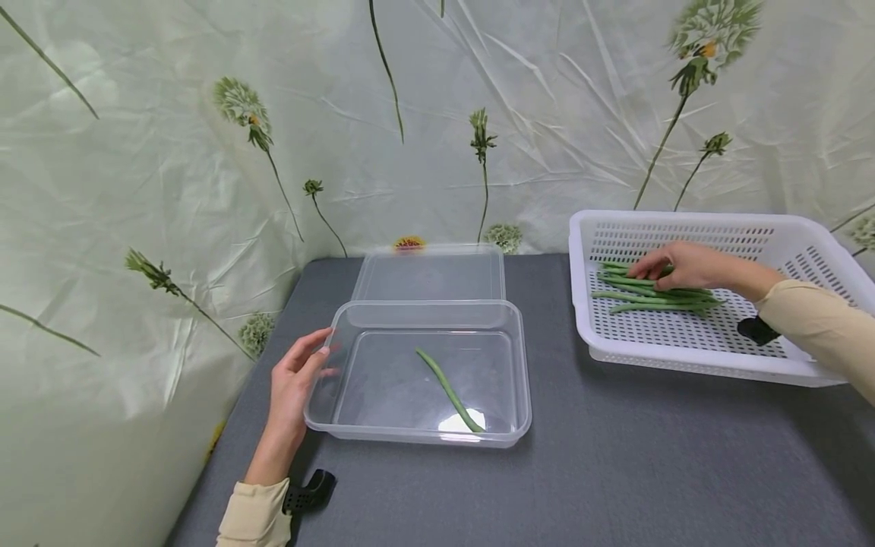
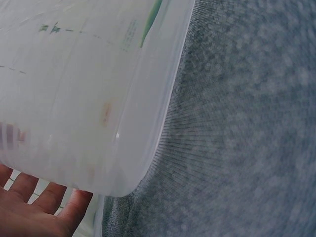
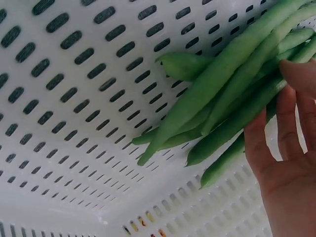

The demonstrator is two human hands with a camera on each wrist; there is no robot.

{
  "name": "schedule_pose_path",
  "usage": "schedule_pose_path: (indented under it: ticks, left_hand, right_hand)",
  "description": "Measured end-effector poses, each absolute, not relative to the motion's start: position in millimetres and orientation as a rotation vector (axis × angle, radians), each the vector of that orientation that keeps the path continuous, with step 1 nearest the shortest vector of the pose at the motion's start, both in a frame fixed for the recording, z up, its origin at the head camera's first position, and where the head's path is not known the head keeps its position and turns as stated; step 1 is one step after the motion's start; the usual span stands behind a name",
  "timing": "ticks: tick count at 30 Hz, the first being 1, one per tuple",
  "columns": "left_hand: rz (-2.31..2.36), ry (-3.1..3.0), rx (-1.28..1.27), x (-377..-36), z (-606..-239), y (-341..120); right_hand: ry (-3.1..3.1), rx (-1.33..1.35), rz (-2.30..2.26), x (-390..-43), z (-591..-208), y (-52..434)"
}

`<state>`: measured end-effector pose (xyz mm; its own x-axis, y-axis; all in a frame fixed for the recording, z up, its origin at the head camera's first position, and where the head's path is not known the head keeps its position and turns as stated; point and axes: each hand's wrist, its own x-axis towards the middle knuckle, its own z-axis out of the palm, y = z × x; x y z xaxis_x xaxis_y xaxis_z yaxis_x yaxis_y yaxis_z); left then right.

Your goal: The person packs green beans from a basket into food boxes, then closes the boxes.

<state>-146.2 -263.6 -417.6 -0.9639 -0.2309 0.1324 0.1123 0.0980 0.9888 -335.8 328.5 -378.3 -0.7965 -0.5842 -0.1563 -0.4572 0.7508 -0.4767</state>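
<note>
**Beans in the basket, one in the tub**

Right hand (image 1: 683,264) reaching into the white perforated basket (image 1: 807,235), fingers lying on a small heap of green beans (image 1: 656,298) on the basket floor. Fingers only lightly bent over the pods; from the wrist view, fingertips (image 3: 296,84) touching the top beans, palm beside them, no clear pinch on any one pod. Cannot tell whether a bean is actually gripped.

Left hand (image 1: 295,380) resting against the left wall of the clear plastic container (image 1: 519,380), fingers straight and relaxed, touching the rim near its corner. Same hand seen low in the left wrist view (image 2: 34,207), under the container's rounded corner.

Inside the container, a single long green bean (image 1: 447,387) lying diagonally on the bottom. Just behind the container, touching its far edge, the clear lid (image 1: 431,273), flat on the grey table (image 1: 649,471). Basket well to the right of the container. Behind all, a pale backdrop printed with flowers (image 1: 137,190).
</note>
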Motion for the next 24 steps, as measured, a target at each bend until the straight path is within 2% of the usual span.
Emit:
schedule_pose_path:
  ticks: [15,24]
  left_hand:
    - [-1.937,-2.133,0.129,-145.9,-416.2,-263.7]
    - [-1.938,-2.153,0.135,-144.8,-416.0,-263.4]
  right_hand:
    - [2.564,-0.822,-0.723,-328.9,-363.7,333.5]
    - [2.595,-0.717,-0.781,-318.7,-350.4,330.6]
